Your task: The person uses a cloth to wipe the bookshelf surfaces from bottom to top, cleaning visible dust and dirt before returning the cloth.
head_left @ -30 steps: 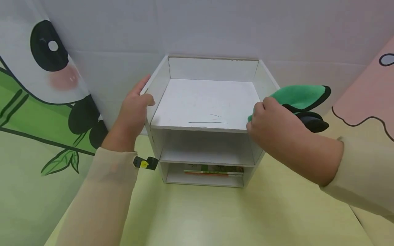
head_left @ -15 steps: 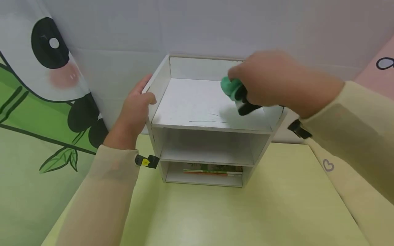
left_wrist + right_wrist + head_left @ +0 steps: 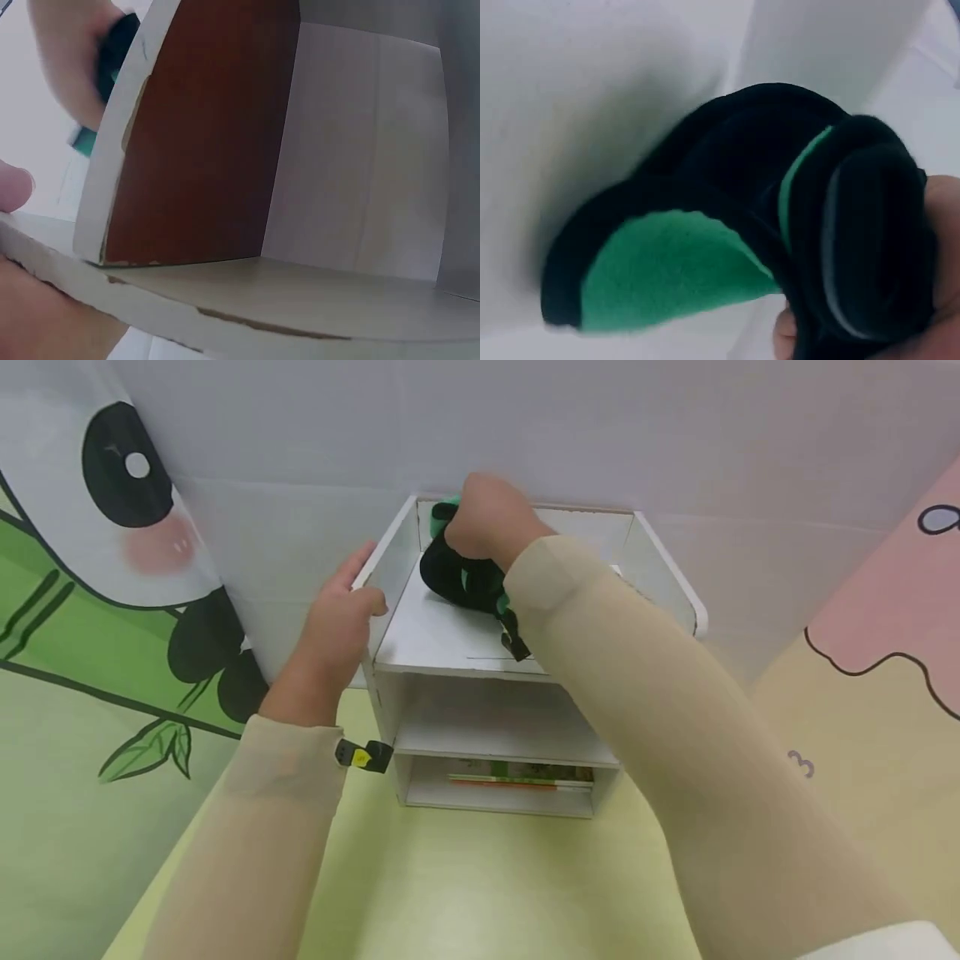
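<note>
A small white shelf unit (image 3: 408, 647) stands against the wall, its top tier open above with low side walls. My left hand (image 3: 330, 631) grips its left side wall, thumb on the inside and fingers outside. My right hand (image 3: 491, 522) holds a bunched green cloth with black edging (image 3: 450, 572) over the back left of the top tier. In the right wrist view the loose fold of the cloth (image 3: 671, 270) hangs close to the white surface. The left wrist view shows the brown underside of a shelf board (image 3: 202, 142) and chipped white edges.
Thin books (image 3: 517, 774) lie flat in the lowest tier. The unit stands on a pale yellow-green table (image 3: 480, 877). Cartoon-printed sheets (image 3: 161, 668) cover the walls on both sides, and a plain pale wall (image 3: 300, 435) rises behind.
My right hand has carried the cloth from the right side wall across the top tier to its back left corner. My left hand keeps its grip in the same place.
</note>
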{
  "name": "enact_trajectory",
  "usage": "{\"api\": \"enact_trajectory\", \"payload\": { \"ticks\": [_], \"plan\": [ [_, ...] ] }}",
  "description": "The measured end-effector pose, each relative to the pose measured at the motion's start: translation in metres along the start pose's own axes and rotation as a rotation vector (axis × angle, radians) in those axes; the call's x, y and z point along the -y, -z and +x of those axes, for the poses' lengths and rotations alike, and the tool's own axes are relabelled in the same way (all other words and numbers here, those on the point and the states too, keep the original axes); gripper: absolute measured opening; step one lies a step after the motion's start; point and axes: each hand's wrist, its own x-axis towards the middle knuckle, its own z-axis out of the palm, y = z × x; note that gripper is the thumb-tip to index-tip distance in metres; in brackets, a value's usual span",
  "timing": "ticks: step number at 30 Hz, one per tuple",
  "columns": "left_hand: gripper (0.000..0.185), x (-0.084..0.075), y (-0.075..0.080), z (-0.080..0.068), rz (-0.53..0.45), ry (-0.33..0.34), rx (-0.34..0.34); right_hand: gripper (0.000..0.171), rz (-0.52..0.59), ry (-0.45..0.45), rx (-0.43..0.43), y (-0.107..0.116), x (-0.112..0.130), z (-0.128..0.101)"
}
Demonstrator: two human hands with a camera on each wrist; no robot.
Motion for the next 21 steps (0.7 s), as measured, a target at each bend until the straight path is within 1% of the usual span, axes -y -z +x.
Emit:
{"api": "enact_trajectory", "payload": {
  "ticks": [2,4,6,8,11,12,15,16,18,21],
  "plan": [
    [0.072,0.000,-0.002,-0.001,-0.001,0.004,0.003,0.065,-0.017,-0.006,0.028,-0.010,0.001,0.008],
    [0.073,0.000,-0.003,-0.002,-0.003,0.008,0.008,0.076,-0.063,0.004,0.050,-0.019,0.002,0.013],
    [0.074,-0.002,-0.004,-0.003,-0.004,0.007,0.015,0.080,-0.112,0.028,0.046,-0.025,0.002,0.014],
    [0.075,-0.004,-0.005,-0.003,-0.008,0.000,0.024,0.074,-0.171,0.064,0.032,-0.027,0.001,0.014],
    [0.075,-0.006,-0.005,-0.002,-0.016,-0.016,0.041,0.056,-0.264,0.152,0.026,-0.027,0.001,0.011],
    [0.075,-0.006,-0.005,-0.003,-0.021,-0.020,0.047,0.051,-0.287,0.181,0.042,-0.027,0.001,0.009],
    [0.076,-0.006,-0.004,-0.004,-0.032,-0.025,0.058,0.047,-0.341,0.254,0.113,-0.026,0.003,0.001],
    [0.076,-0.005,-0.004,-0.004,-0.037,-0.024,0.059,0.047,-0.352,0.281,0.140,-0.026,0.004,-0.001],
    [0.076,-0.004,-0.002,-0.005,-0.044,-0.021,0.062,0.054,-0.364,0.329,0.180,-0.027,0.007,-0.006],
    [0.076,-0.003,0.002,-0.006,-0.060,-0.018,0.058,0.062,-0.374,0.382,0.216,-0.029,0.012,-0.012]
  ]
}}
